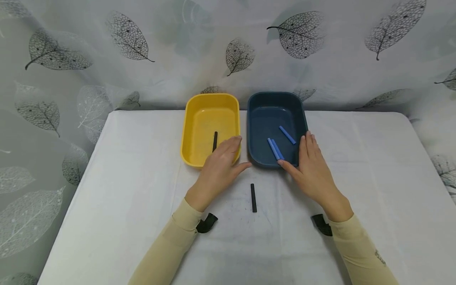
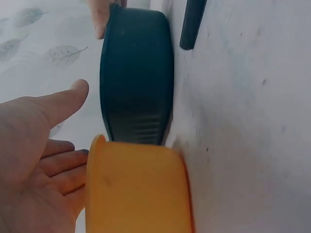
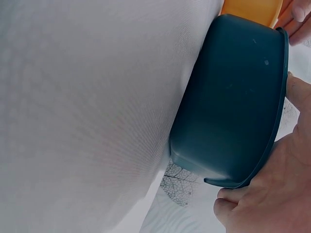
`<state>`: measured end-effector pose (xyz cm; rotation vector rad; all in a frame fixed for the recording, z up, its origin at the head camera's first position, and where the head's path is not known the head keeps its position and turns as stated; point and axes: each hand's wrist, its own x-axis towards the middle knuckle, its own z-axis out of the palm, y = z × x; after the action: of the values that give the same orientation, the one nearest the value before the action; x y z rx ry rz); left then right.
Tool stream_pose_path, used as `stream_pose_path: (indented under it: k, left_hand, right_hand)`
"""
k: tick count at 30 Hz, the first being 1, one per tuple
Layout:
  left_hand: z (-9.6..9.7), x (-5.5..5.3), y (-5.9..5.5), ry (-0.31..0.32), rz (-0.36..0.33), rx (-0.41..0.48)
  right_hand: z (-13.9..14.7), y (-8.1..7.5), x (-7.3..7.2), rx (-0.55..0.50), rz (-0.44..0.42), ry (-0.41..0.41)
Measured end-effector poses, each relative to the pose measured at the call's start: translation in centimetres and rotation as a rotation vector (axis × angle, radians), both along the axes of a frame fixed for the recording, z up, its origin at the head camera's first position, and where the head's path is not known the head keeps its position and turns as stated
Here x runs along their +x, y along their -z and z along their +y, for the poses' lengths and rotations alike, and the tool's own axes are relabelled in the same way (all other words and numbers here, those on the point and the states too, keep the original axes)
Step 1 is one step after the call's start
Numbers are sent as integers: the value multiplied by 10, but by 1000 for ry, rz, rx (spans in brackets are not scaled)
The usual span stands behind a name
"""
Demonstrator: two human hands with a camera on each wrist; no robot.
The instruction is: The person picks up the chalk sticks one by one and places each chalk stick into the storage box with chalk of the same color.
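Observation:
My left hand is over the near right part of the yellow tray, fingers extended and thumb spread towards the navy tray. Its palm shows with nothing in it in the left wrist view. One black stick lies in the yellow tray, partly hidden by that hand. My right hand rests at the navy tray's near right corner, fingers straight along the side and thumb at the front rim. Inside are two blue sticks side by side and another blue stick apart. A second black stick lies on the cloth between my forearms.
White cloth covers the table, with small dark specks around the loose black stick. Behind the trays hangs a leaf-patterned curtain. Black pieces show at both wrists, beside the beige sleeves.

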<state>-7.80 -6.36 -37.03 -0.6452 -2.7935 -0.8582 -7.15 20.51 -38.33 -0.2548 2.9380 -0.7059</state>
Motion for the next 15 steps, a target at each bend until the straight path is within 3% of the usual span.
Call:
stream_pose_path:
  k: [8,15]
  left_hand:
    - [-23,0,-8,-57,2,10]
    - [-45,-3,-17,-131,-124,-14]
  right_hand:
    - [0,0,1,-8,-5,-11]
    - [0,-1,1,-10,-5,-10]
